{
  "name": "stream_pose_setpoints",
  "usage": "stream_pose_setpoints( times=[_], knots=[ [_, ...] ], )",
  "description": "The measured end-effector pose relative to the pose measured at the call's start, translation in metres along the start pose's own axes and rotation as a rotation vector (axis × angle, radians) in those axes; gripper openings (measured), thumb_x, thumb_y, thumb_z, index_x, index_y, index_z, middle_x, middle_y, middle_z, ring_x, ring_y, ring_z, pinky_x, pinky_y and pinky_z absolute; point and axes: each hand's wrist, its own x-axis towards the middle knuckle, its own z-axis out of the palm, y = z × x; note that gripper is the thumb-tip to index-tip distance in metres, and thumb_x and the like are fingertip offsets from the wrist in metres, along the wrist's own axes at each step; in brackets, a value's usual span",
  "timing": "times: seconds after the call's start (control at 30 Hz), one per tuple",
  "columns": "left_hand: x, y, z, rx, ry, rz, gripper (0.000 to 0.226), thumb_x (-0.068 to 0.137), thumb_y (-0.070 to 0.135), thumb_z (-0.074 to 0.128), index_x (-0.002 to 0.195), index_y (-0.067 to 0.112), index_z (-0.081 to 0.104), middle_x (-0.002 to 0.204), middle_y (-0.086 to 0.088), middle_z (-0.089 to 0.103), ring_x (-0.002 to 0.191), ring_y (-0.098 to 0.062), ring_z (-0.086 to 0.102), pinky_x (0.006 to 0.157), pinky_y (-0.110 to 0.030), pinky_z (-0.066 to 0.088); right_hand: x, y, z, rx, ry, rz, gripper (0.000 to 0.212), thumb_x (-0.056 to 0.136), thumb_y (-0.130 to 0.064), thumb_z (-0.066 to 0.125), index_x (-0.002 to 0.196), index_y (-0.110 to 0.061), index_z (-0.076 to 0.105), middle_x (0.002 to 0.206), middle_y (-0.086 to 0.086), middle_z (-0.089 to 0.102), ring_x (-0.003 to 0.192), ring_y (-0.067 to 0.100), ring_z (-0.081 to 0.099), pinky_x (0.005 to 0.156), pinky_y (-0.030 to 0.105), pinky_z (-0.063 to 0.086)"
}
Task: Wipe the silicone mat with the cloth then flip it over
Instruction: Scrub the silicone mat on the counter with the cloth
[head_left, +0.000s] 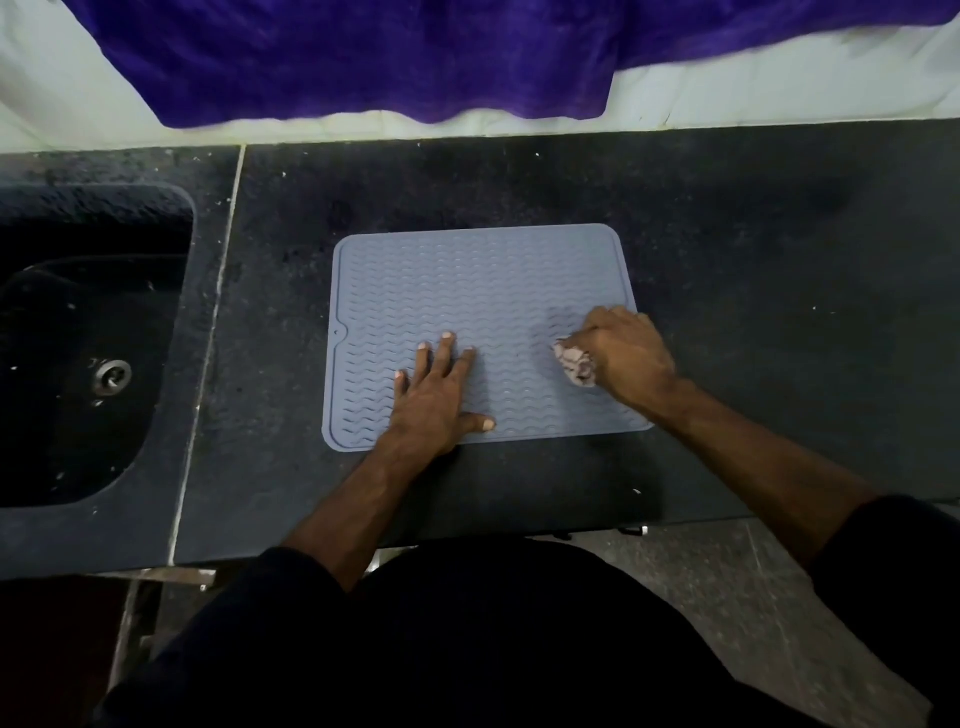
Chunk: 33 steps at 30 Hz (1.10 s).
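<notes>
The silicone mat (483, 312) lies flat on the dark counter (727, 249), to the right of the sink (78, 338). The left hand (436, 395) presses flat on the mat, fingers spread. The right hand (623, 348) is closed around a bunched cloth (574, 364) on the mat's right side.

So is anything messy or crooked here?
A little. The counter has pale specks scattered around the mat, and the mat sits slightly crooked to the counter's edge. The cloth is bunched in the right hand.
</notes>
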Motion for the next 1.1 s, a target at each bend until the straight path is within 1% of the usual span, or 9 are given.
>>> stream_pose_setpoints(
  times=[0.1, 0.23, 0.37, 0.5, 0.63, 0.77, 0.87, 1.0, 1.1],
  knots=[
    [0.001, -0.001, 0.002, -0.005, 0.011, -0.004, 0.103, 0.082, 0.054, 0.065, 0.154, 0.030, -0.005, 0.159, 0.001, -0.023, 0.146, -0.028, -0.019, 0.116, -0.054, -0.005, -0.005, 0.028, -0.005, -0.050, -0.034, 0.106, 0.035, 0.084, -0.037, 0.071, 0.116, -0.024, 0.066, 0.114, 0.007, 0.058, 0.104, 0.027, 0.052, 0.092, 0.044, 0.045],
    [0.001, 0.000, 0.000, -0.010, 0.007, 0.005, 0.104, 0.081, 0.053, 0.066, 0.154, 0.029, -0.004, 0.159, 0.000, -0.023, 0.146, -0.029, -0.019, 0.116, -0.056, -0.004, -0.002, 0.014, -0.006, 0.147, 0.108, 0.024, 0.034, 0.084, -0.032, 0.071, 0.116, -0.023, 0.068, 0.110, 0.005, 0.060, 0.102, 0.029, 0.053, 0.086, 0.044, 0.045],
    [0.002, 0.001, 0.000, 0.011, 0.014, -0.013, 0.103, 0.081, 0.055, 0.065, 0.154, 0.030, -0.003, 0.160, 0.001, -0.022, 0.146, -0.029, -0.018, 0.116, -0.056, -0.001, 0.007, -0.044, 0.003, 0.123, 0.049, -0.155, 0.042, 0.086, -0.025, 0.066, 0.128, -0.025, 0.059, 0.131, 0.001, 0.053, 0.120, 0.025, 0.043, 0.102, 0.041, 0.034],
    [0.002, -0.001, 0.002, 0.009, 0.023, -0.009, 0.101, 0.082, 0.055, 0.065, 0.154, 0.030, -0.002, 0.160, 0.002, -0.021, 0.147, -0.027, -0.017, 0.116, -0.056, -0.001, -0.003, -0.035, 0.011, 0.008, 0.023, -0.115, 0.056, 0.083, -0.018, 0.069, 0.135, -0.028, 0.051, 0.141, -0.001, 0.047, 0.129, 0.026, 0.037, 0.107, 0.042, 0.026],
    [0.001, 0.001, 0.001, 0.006, 0.021, -0.016, 0.101, 0.082, 0.054, 0.065, 0.154, 0.030, -0.001, 0.160, 0.003, -0.020, 0.147, -0.027, -0.017, 0.116, -0.055, -0.001, -0.020, 0.014, 0.010, 0.007, 0.028, 0.082, 0.040, 0.087, -0.027, 0.067, 0.127, -0.025, 0.059, 0.130, 0.001, 0.057, 0.118, 0.027, 0.048, 0.096, 0.041, 0.036],
    [0.003, 0.003, 0.000, 0.021, 0.016, -0.033, 0.103, 0.081, 0.053, 0.067, 0.154, 0.030, -0.002, 0.160, 0.002, -0.020, 0.147, -0.028, -0.017, 0.116, -0.056, 0.000, -0.018, 0.032, 0.005, 0.120, 0.210, 0.206, 0.022, 0.088, -0.027, 0.066, 0.109, -0.022, 0.069, 0.113, 0.004, 0.066, 0.098, 0.029, 0.057, 0.083, 0.040, 0.042],
    [0.004, 0.004, 0.000, 0.026, 0.004, -0.033, 0.104, 0.081, 0.052, 0.068, 0.154, 0.030, -0.002, 0.160, 0.001, -0.021, 0.147, -0.029, -0.017, 0.116, -0.056, -0.001, -0.005, 0.013, 0.006, 0.225, 0.315, 0.065, 0.030, 0.083, -0.021, 0.070, 0.113, -0.020, 0.069, 0.115, 0.003, 0.068, 0.106, 0.031, 0.060, 0.088, 0.043, 0.045],
    [0.004, 0.004, 0.000, 0.030, 0.002, -0.033, 0.103, 0.081, 0.053, 0.067, 0.154, 0.030, -0.003, 0.160, 0.001, -0.021, 0.147, -0.029, -0.017, 0.116, -0.056, 0.000, 0.006, -0.020, 0.021, 0.050, 0.147, -0.090, 0.056, 0.074, -0.006, 0.076, 0.127, -0.017, 0.061, 0.134, 0.005, 0.058, 0.125, 0.030, 0.051, 0.106, 0.045, 0.038],
    [0.001, 0.003, -0.001, 0.020, 0.009, -0.030, 0.102, 0.082, 0.053, 0.066, 0.154, 0.030, -0.002, 0.160, 0.001, -0.019, 0.147, -0.028, -0.016, 0.116, -0.056, 0.000, -0.007, 0.002, 0.028, 0.045, 0.213, -0.037, 0.051, 0.074, -0.011, 0.077, 0.123, -0.014, 0.063, 0.130, 0.007, 0.061, 0.120, 0.031, 0.055, 0.099, 0.047, 0.043]
  ],
)
